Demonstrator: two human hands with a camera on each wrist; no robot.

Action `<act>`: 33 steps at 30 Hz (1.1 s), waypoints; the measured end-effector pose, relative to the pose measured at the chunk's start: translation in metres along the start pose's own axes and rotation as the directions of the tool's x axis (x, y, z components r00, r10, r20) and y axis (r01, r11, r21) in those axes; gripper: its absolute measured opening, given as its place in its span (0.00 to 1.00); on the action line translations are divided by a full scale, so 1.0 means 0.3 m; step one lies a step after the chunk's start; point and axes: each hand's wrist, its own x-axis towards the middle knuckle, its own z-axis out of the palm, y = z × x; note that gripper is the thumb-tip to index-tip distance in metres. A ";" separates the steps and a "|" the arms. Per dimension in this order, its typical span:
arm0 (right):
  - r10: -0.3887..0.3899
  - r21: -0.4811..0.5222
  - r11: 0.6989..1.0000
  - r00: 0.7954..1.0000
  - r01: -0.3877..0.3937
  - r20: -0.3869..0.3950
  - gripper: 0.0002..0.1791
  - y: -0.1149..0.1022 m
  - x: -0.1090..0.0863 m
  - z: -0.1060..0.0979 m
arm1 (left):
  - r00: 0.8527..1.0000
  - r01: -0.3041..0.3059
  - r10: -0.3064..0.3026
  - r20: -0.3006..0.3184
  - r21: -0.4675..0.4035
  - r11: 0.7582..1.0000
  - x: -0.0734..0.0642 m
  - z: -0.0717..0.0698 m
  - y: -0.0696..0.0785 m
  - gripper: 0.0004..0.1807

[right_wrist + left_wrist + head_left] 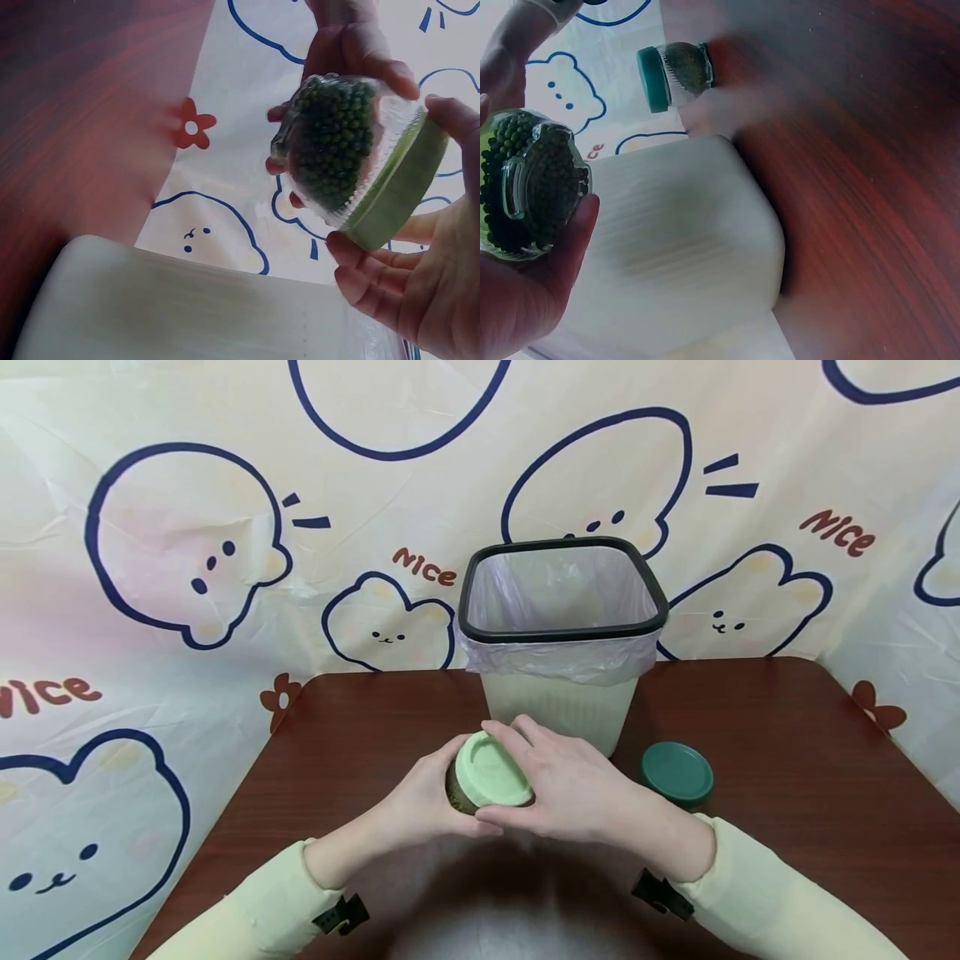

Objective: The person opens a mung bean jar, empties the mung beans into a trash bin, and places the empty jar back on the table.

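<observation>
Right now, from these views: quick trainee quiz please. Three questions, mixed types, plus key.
1. Multiple choice: what shows inside the clear, rounded jar with the pale green round lid?
A) White powder
B) Small round green pieces
C) Red liquid

2. True or false: in the head view, the upright clear jar with a dark green lid stands to the right of the cream, square-mouthed bin with a black rim.

3. Short answer: what does each hand hold?

Key
1. B
2. True
3. The left hand holds the clear, rounded jar's body; the right hand grips its pale green round lid.
</observation>
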 end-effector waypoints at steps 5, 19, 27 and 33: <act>0.013 0.051 0.999 1.000 -0.013 0.004 0.45 0.003 0.005 -0.001 | 1.000 0.019 -0.019 -0.007 0.018 1.000 0.000 0.006 0.007 0.45; 0.036 0.010 0.999 0.999 -0.036 0.024 0.46 -0.005 0.010 -0.020 | 0.999 -0.043 0.044 -0.021 0.035 0.998 -0.002 0.002 0.012 0.46; -0.029 0.053 0.998 0.999 0.027 0.046 0.46 -0.007 0.005 -0.034 | 0.992 -0.122 0.125 -0.030 0.084 0.989 -0.006 -0.003 0.012 0.44; -0.075 0.084 0.994 0.994 0.068 0.076 0.46 0.000 0.008 -0.042 | 0.989 -0.135 0.139 -0.043 0.081 0.988 -0.008 -0.005 0.011 0.45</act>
